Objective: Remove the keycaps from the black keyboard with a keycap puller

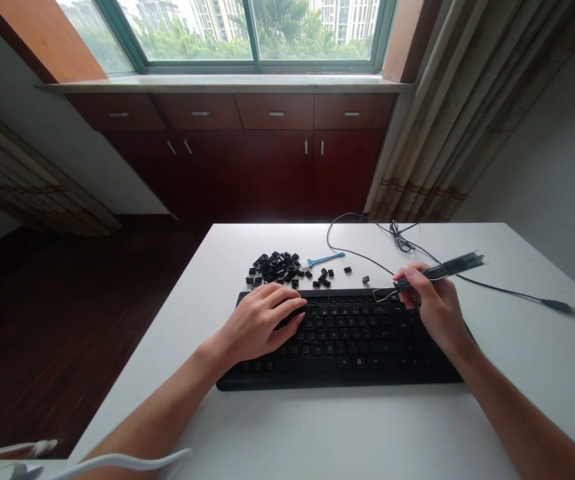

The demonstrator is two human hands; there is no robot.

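Observation:
A black keyboard lies on the white table, with some keycaps off on its left and upper parts. My left hand rests over its left end, fingers spread apart and lying on the keys, gripping nothing. Between the fingers and thumb of my right hand is a black keycap puller, its wire loop pointing left over the top row and dark bristles at its other end. Behind the keyboard sits a pile of loose black keycaps, several more scattered to its right. My left hand hides the keys beneath it.
A small blue brush with white bristles lies by the pile. The keyboard's cable loops across the back of the table, its plug at far right. A white curved object shows at bottom left.

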